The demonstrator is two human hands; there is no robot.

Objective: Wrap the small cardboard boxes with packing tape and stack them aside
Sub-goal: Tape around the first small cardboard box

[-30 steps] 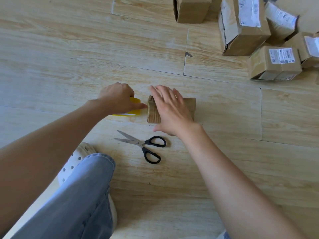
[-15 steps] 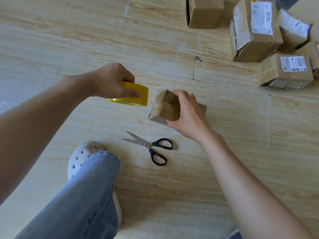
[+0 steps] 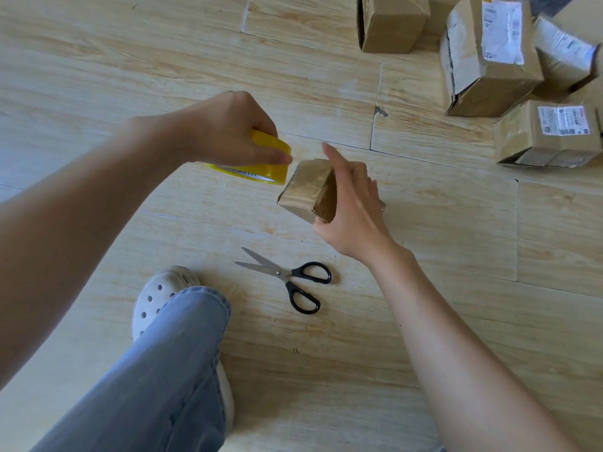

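A small cardboard box [image 3: 306,189], partly covered in glossy tape, is held tilted above the wooden floor. My right hand [image 3: 354,210] holds it from the right, thumb under its lower corner and index finger raised. My left hand [image 3: 228,128] grips a yellow roll of packing tape [image 3: 264,164] just left of the box, almost touching its upper corner.
Black-handled scissors [image 3: 287,275] lie open on the floor [image 3: 163,60] below the box. Several cardboard boxes with labels [image 3: 489,57] crowd the top right. My jeans leg and a white clog [image 3: 163,295] occupy the lower left.
The box went from lying on the floor under my right palm to being lifted and turned in the air. The tape roll rose off the floor and came up against the box.
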